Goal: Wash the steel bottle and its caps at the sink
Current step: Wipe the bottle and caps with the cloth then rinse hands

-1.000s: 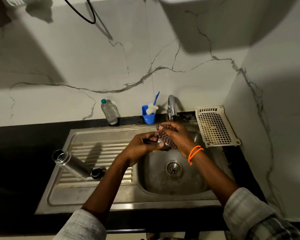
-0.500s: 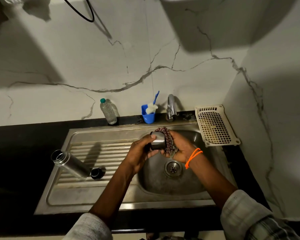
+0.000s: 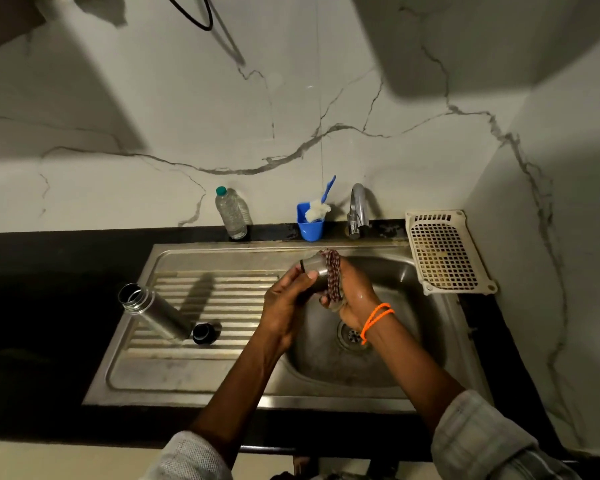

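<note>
Over the sink basin, the steel cap is held between both hands. The left hand grips it from the near side, fingers and thumb curled round its shiny wall, with a dark ring showing at the cap's left end. The right hand presses a dark woven scrubber against the cap's other end, its fingers curled round the scrubber; an orange thread band circles that wrist. How far the scrubber wraps the cap is hard to tell, as the hand hides it.

The steel bottle lies on its side on the ribbed drainboard, well apart from the hands, its open mouth pointing to the left and away. Just beside its base sits a small black cap.

The drain lies below the right wrist. Behind the sink, the tap stands on the dark counter ledge, a blue cup holding a blue-handled brush to its left, then a clear plastic bottle with a green lid. A cream perforated tray sits at the sink's right corner.
</note>
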